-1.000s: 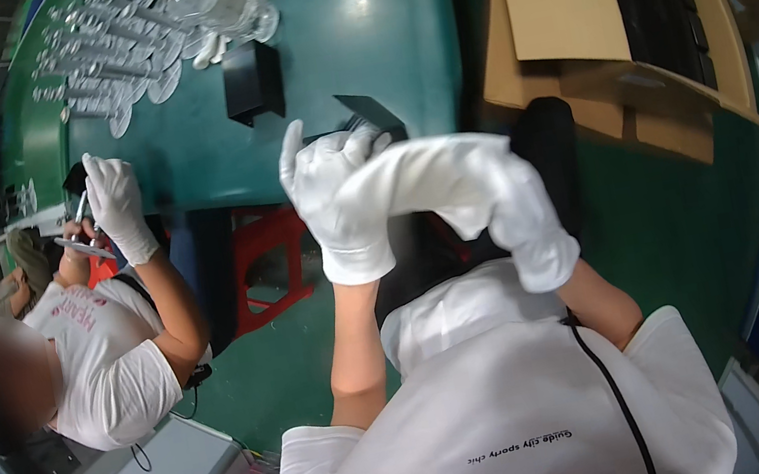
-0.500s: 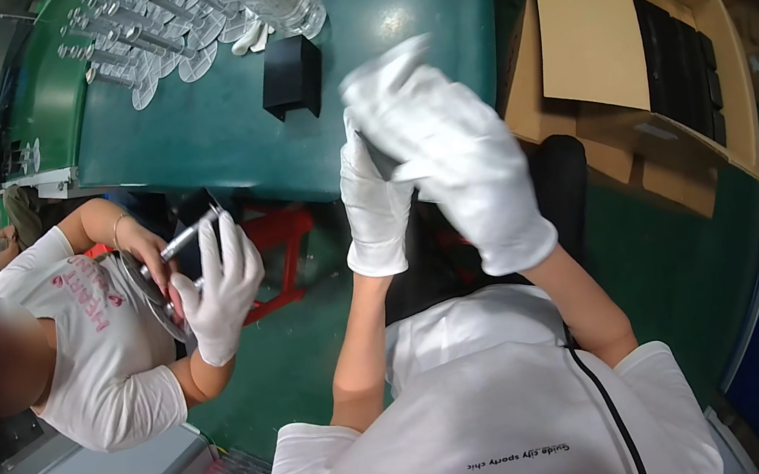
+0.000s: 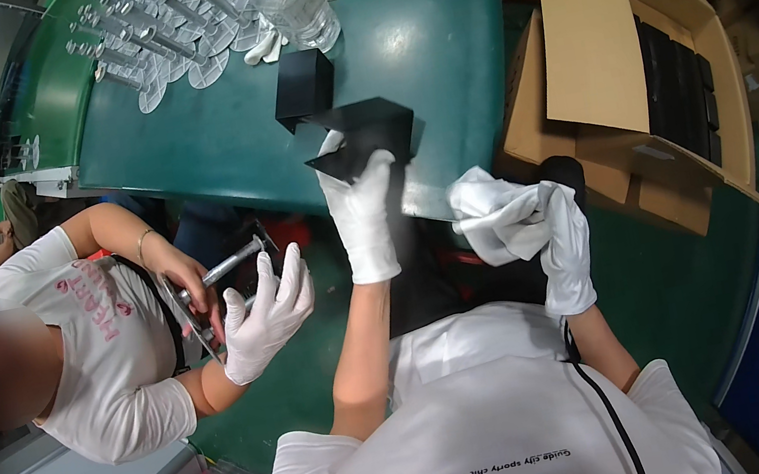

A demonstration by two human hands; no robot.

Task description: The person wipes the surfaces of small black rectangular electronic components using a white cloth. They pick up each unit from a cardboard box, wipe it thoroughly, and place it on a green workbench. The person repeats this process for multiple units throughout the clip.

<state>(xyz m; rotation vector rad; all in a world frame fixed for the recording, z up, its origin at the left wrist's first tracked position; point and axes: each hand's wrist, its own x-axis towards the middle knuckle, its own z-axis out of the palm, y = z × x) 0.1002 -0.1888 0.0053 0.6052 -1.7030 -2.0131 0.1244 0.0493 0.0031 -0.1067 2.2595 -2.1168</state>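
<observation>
Gripping a black box (image 3: 360, 139) in closed left hand (image 3: 363, 214), right hand (image 3: 558, 241) clutching white cloth (image 3: 503, 215)

left hand (image 3: 363, 214): gloved, arm outstretched, fingers closed | right hand (image 3: 564, 245): gloved, raised, clenched

Bright, even light falls from overhead — the green table (image 3: 425, 36) carries a soft pale sheen near its middle, without harsh glare. White gloves and shirts sit close to overexposed, their folds thinly shaded. Shadows are short and diffuse, darkest beneath the table edge. The fisheye lens bends straight edges strongly toward the rim, and a black vignette closes the corners. Focus is fairly sharp at the centre — detail softens and smears toward the edges.
</observation>
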